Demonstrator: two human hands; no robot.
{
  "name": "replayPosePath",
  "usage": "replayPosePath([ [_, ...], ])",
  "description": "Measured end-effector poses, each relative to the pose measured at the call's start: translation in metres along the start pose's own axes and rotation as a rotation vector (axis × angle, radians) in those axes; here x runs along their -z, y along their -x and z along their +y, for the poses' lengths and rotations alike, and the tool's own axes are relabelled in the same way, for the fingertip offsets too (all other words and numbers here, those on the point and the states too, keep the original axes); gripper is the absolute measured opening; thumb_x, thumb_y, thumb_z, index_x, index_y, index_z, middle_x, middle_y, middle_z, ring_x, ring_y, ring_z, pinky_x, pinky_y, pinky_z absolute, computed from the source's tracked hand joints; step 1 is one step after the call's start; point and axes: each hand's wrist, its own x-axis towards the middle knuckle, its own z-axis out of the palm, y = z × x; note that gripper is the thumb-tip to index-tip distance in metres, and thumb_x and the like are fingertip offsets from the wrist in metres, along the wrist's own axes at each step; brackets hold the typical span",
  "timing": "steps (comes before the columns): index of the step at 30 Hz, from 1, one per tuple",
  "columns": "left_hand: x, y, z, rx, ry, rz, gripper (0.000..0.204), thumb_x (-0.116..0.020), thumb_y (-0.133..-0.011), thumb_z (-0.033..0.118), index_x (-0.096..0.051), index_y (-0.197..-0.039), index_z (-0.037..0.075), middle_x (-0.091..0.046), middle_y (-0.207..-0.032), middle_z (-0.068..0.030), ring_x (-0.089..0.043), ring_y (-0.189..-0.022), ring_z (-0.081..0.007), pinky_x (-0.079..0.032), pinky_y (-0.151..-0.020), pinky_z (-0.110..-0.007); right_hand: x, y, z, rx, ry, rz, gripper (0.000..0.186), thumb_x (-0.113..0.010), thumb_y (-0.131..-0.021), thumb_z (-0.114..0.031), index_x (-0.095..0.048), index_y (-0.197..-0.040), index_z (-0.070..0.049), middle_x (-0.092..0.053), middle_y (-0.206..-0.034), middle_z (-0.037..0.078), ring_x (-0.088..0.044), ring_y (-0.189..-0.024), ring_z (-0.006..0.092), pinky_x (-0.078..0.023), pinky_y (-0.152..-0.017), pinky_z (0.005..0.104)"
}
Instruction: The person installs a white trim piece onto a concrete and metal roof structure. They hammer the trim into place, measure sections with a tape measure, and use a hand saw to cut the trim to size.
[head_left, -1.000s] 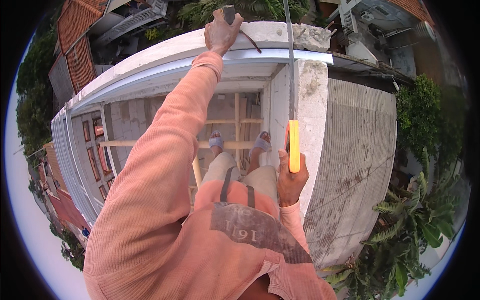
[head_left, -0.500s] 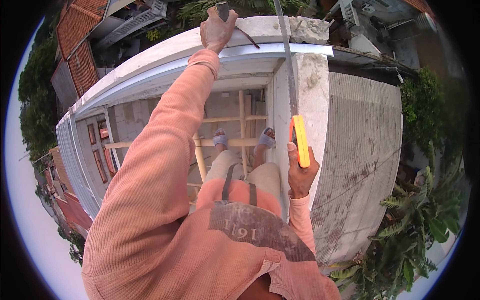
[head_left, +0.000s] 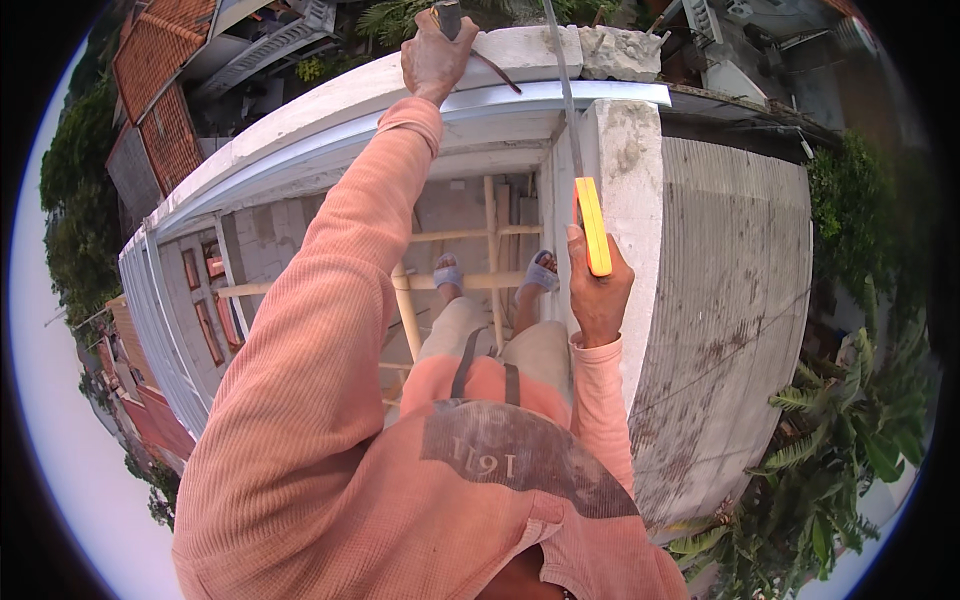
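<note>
My right hand point(head_left: 601, 292) is wrapped round the orange-and-yellow handle of a handsaw point(head_left: 594, 225). The saw's long grey blade reaches away from me, crossing the metal channel and the white block wall point(head_left: 520, 55) near its broken right end. On top of that wall, left of the blade, my left hand point(head_left: 437, 62) is closed round a dark, blunt-ended object point(head_left: 446, 18) whose kind I cannot make out. A thin reddish-brown strip point(head_left: 497, 75) sticks out beside this hand, across the wall's edge.
A pale metal channel point(head_left: 560, 95) runs along the wall's inner side. Below me, my sandalled feet stand by bamboo poles point(head_left: 480, 281) in the walled opening. To the right lie a block wall point(head_left: 628, 140) and a corrugated roof point(head_left: 730, 300). Tiled roofs point(head_left: 160, 90) stand beyond.
My right hand and the saw have moved forward, away from me, with the blade sliding further over the wall. The left hand stays in place on the wall.
</note>
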Motion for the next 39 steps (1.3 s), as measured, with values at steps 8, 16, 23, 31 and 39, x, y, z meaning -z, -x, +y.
replayPosePath([
  [8, 0.003, -0.002, 0.001, -0.027, 0.028, -0.026, 0.07, -0.06, -0.088, 0.058, -0.049, -0.122, -0.002, -0.073, -0.095, -0.0263, -0.07, -0.093, -0.0474, -0.053, -0.087, -0.051, 0.019, 0.052, 0.0, -0.029, 0.048, 0.033, 0.024, -0.071, -0.097, -0.016, -0.062, -0.082, 0.0, -0.055, -0.058, 0.007, -0.053, -0.051, 0.0126, -0.043, -0.051, 0.032],
  [16, 0.002, 0.0, 0.0, -0.091, 0.004, 0.0, 0.073, -0.062, -0.088, 0.059, -0.047, -0.126, -0.001, -0.073, -0.099, -0.0267, -0.07, -0.093, -0.048, -0.054, -0.087, -0.051, -0.009, -0.008, -0.014, -0.042, 0.049, 0.008, 0.029, -0.07, -0.098, -0.018, -0.06, -0.078, 0.0, -0.054, -0.058, 0.009, -0.05, -0.05, 0.0133, -0.041, -0.05, 0.0337],
  [23, 0.007, -0.005, 0.0, -0.312, 0.105, -0.051, 0.062, -0.067, -0.089, 0.048, -0.051, -0.128, 0.002, -0.072, -0.103, -0.0258, -0.069, -0.1, -0.0455, -0.053, -0.089, -0.05, -0.013, -0.005, -0.006, -0.007, -0.017, 0.056, 0.031, -0.07, -0.097, -0.018, -0.057, -0.076, 0.0, -0.051, -0.057, 0.011, -0.046, -0.049, 0.0159, -0.041, -0.05, 0.0356],
  [31, -0.017, 0.022, 0.061, -0.351, -0.043, -0.156, 0.062, -0.063, -0.09, 0.058, -0.053, -0.128, 0.009, -0.073, -0.096, -0.0201, -0.071, -0.09, -0.0376, -0.045, -0.09, -0.049, -0.006, 0.003, -0.004, -0.025, 0.062, 0.035, 0.026, -0.07, -0.097, -0.014, -0.058, -0.079, 0.0, -0.055, -0.058, 0.012, -0.052, -0.047, 0.0195, -0.043, -0.05, 0.0357],
  [39, -0.026, 0.015, 0.05, -0.345, -0.027, -0.083, 0.058, -0.069, -0.087, 0.057, -0.055, -0.123, 0.014, -0.072, -0.094, -0.0168, -0.068, -0.094, -0.0365, -0.044, -0.09, -0.051, 0.032, 0.083, -0.01, -0.108, 0.176, -0.018, 0.02, -0.072, -0.094, -0.009, -0.061, -0.08, 0.0, -0.057, -0.059, 0.011, -0.058, -0.049, 0.0204, -0.045, -0.05, 0.0333],
])
